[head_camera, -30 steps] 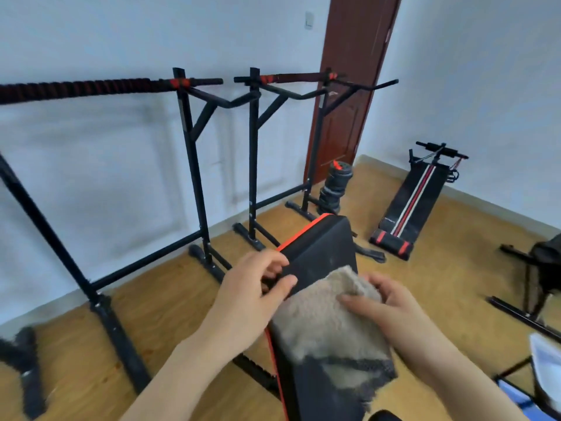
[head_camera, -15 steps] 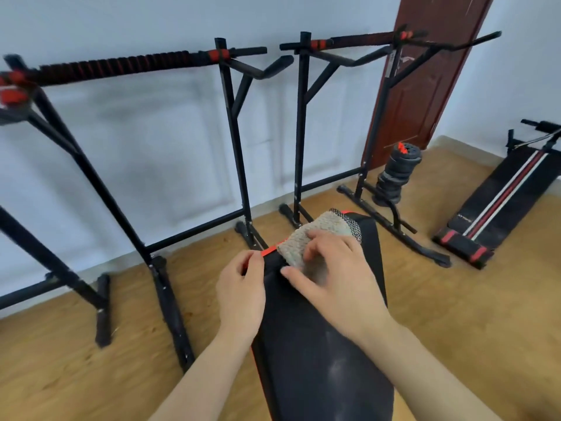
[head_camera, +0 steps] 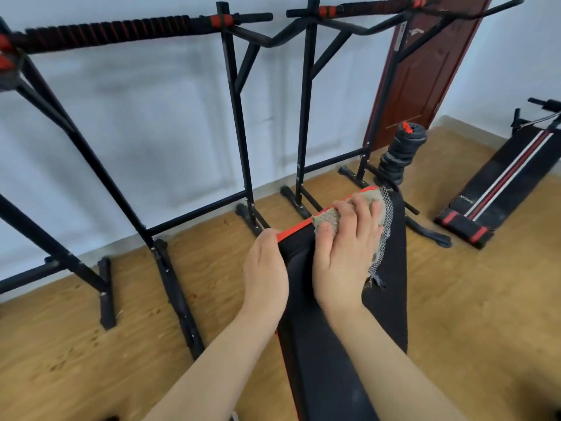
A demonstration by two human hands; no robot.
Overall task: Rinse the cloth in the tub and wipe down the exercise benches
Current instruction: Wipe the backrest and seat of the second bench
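**Wiping the top end of a black exercise bench**

Seen from the person's own head, looking down. A padded black bench (head_camera: 391, 299) with red edge trim slopes away across a wooden floor (head_camera: 91, 344). The right hand (head_camera: 346, 253) lies spread on a tan cloth (head_camera: 329, 218) at the bench's far end. Its fingers are nearly straight and press down rather than clutch. A dark mesh edge of the cloth hangs loose past the little finger. The left hand (head_camera: 265, 268) holds the bench's left edge just beside the cloth, fingers wrapped over the side with their tips out of sight.

The cloth looks soft, limp and light. It would likely bunch or slide under a light touch, so a flat palm over its middle seems the best hold. The pad looks firm and smooth, and steadying it by its side edge seems sensible.

Black pull-up frames (head_camera: 236, 117) stand along the wall. No tub is in view.
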